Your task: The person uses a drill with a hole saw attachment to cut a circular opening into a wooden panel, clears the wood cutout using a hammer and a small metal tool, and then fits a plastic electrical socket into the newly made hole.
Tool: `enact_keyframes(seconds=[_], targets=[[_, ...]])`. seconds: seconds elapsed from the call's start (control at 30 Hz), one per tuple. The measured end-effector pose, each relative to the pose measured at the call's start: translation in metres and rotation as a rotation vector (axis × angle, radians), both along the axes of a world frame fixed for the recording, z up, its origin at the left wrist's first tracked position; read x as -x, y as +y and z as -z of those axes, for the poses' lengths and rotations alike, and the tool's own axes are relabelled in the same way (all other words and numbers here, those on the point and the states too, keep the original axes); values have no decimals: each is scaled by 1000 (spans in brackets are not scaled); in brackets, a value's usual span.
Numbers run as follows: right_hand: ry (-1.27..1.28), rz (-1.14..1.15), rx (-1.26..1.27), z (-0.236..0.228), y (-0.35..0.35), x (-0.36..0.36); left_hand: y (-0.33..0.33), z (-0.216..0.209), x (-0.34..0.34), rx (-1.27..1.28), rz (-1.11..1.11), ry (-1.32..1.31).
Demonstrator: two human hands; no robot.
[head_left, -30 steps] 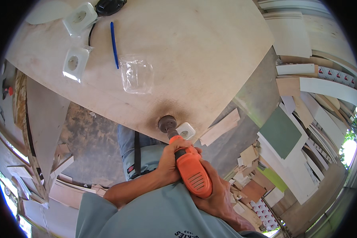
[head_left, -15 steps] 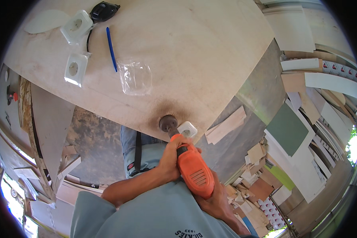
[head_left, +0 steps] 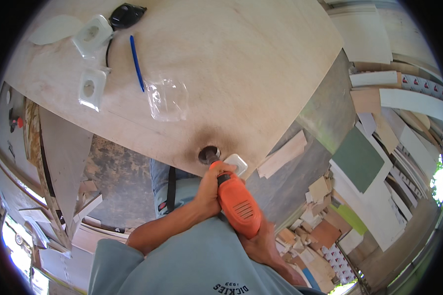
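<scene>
Orange drill [head_left: 240, 209], left hand [head_left: 210, 188] around its front, right hand [head_left: 261, 241] behind.

Daylight glares at both sides, and straight edges bend

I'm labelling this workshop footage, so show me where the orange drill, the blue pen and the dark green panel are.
Orange drill [head_left: 239, 205], head view: middle of its housing.
Blue pen [head_left: 136, 63], head view: middle of its barrel.
Dark green panel [head_left: 358, 160], head view: centre of its flat face.
</scene>
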State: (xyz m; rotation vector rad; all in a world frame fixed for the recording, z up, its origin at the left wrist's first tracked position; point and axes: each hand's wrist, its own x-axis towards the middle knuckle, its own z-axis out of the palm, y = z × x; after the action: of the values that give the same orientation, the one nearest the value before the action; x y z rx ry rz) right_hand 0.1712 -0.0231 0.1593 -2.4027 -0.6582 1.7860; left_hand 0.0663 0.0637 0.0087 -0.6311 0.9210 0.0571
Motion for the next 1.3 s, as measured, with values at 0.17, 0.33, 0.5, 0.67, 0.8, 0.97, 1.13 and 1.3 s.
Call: enact_keyframes(seconds=[0.17, 0.33, 0.5, 0.67, 0.8, 0.97, 1.13, 1.3], targets=[[32, -50, 83, -19, 5, -10, -6, -17, -2, 40, -3, 46], [-22, -57, 65, -28, 3, -9, 0, -26, -8, 30, 24, -2], [-28, -157, -41, -36, 2, -11, 8, -43, 2, 26, -49, -46], [-26, -163, -52, -46, -3, -9, 4, -47, 4, -36, -9, -3], [-59, -68, -73, -54, -8, 1, 8, -56, 9, -106, 57, -38], [-113, 118, -104, -63, -45, 9, -5, -69, 11, -214, 112, -102], [82, 863, -373, -58, -85, 36, -15, -76, 24, -418, 263, -357], [-237, 1060, -515, -12, -162, 79, -48, -99, 21, -617, 341, -274]])
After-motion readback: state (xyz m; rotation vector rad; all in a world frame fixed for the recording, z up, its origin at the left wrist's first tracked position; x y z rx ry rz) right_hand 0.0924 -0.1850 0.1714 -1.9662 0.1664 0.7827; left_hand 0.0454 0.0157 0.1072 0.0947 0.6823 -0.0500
